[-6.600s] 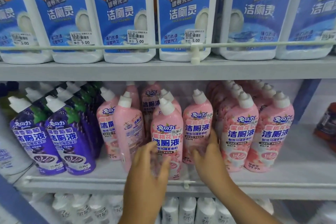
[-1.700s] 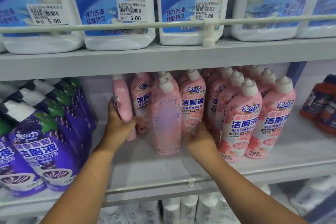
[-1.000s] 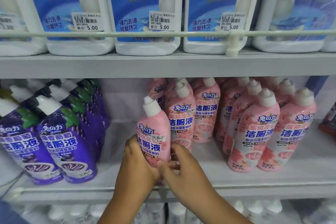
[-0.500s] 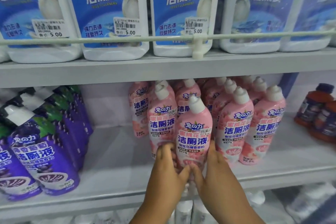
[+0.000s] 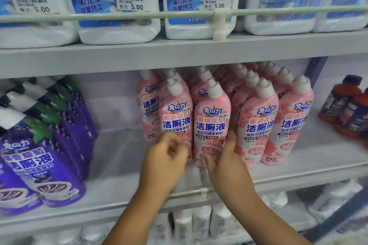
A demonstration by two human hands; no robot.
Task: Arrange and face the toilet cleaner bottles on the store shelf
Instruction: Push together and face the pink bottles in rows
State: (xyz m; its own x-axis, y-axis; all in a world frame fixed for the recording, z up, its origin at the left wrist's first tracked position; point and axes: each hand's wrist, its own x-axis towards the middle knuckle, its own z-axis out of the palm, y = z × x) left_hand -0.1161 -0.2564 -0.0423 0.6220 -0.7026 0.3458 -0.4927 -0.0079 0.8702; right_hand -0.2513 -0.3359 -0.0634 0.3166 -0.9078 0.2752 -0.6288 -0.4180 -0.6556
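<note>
Pink toilet cleaner bottles (image 5: 256, 123), white-capped, stand upright in rows on the middle shelf (image 5: 119, 157), massed toward its right half and running back to the rear wall; front labels face outward. Front bottle (image 5: 212, 123): upright near the front edge of the shelf, label forward, just beside its neighbours on both sides.

Right hand (image 5: 229, 163): fingers straight, laid along the lower right side of the front bottle, thumb at its base; touching, not wrapped round it.

Left hand (image 5: 165, 161): blurred, fingers loosely curled, at the lower part of the next pink bottle (image 5: 176, 119) to the left; whether it touches or holds that bottle cannot be told.

Purple bottles (image 5: 43, 153): white-capped, in rows at the left end of the same shelf, well apart from the pink group, bare shelf between.

Orange bottles (image 5: 346, 111): dark-capped, at the right end of the shelf.

Upper shelf (image 5: 179, 53): large white jugs (image 5: 119, 6) with blue labels and price stickers reading 5.00, behind a pale rail (image 5: 139, 16).

Lower shelf: white bottles (image 5: 201, 223), partly hidden.
</note>
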